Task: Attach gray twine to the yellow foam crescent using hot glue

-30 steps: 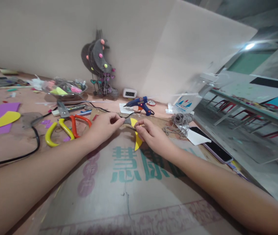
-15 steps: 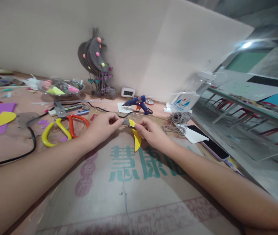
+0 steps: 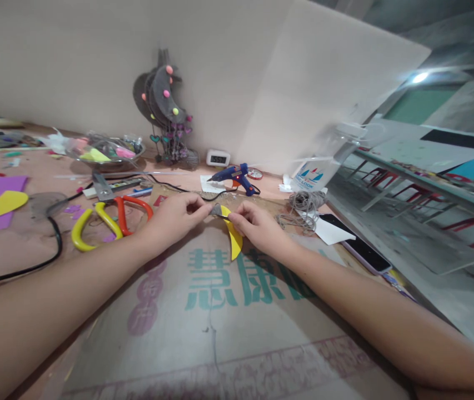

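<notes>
Over the printed cardboard, both hands pinch a small crescent-like craft piece. Its yellow part point(image 3: 235, 240) curves down toward me, and a grey part point(image 3: 217, 210) lies at its top, with a thin dark edge across it. My left hand point(image 3: 183, 214) is closed, thumb and forefinger on the grey part's left end. My right hand point(image 3: 257, 223) is closed at the right side, its fingertips on the edge where grey meets yellow. The fingertips cover part of the piece, so I cannot tell how the two parts are joined.
The cardboard sheet point(image 3: 170, 344) covers the table before me. Behind are a blue glue gun point(image 3: 237, 176), a small clock point(image 3: 218, 158) and grey moon-shaped hangings point(image 3: 159, 94). Yellow-handled pliers point(image 3: 79, 233) lie left. Grey cord point(image 3: 305, 206) and a phone point(image 3: 362, 247) lie right.
The yellow part's lower tip has shifted very slightly right and toward me. Both hands keep their pinch on the piece.
</notes>
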A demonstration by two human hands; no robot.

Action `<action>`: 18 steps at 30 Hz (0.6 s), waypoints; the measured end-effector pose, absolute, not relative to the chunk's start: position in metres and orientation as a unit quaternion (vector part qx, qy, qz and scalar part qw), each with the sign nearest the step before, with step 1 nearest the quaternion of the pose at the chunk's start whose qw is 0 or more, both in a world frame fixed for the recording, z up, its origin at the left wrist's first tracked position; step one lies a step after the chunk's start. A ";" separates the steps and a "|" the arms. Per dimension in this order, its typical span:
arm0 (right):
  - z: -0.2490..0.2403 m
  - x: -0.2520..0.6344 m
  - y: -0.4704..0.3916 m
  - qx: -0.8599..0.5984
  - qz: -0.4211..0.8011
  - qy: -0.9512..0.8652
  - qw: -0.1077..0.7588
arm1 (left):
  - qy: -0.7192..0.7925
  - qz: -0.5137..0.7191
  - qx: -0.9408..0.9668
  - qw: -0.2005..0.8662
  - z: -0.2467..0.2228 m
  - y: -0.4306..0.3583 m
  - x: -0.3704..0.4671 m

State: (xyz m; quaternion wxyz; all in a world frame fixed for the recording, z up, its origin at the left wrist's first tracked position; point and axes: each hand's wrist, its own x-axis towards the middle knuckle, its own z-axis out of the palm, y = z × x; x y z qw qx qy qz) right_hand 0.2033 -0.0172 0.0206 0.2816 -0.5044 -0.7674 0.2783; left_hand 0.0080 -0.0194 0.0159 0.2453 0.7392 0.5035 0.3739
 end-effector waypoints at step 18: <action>0.022 0.206 -0.020 -0.496 0.194 -0.810 0.246 | 0.506 0.366 0.741 0.248 0.015 -0.019 0.007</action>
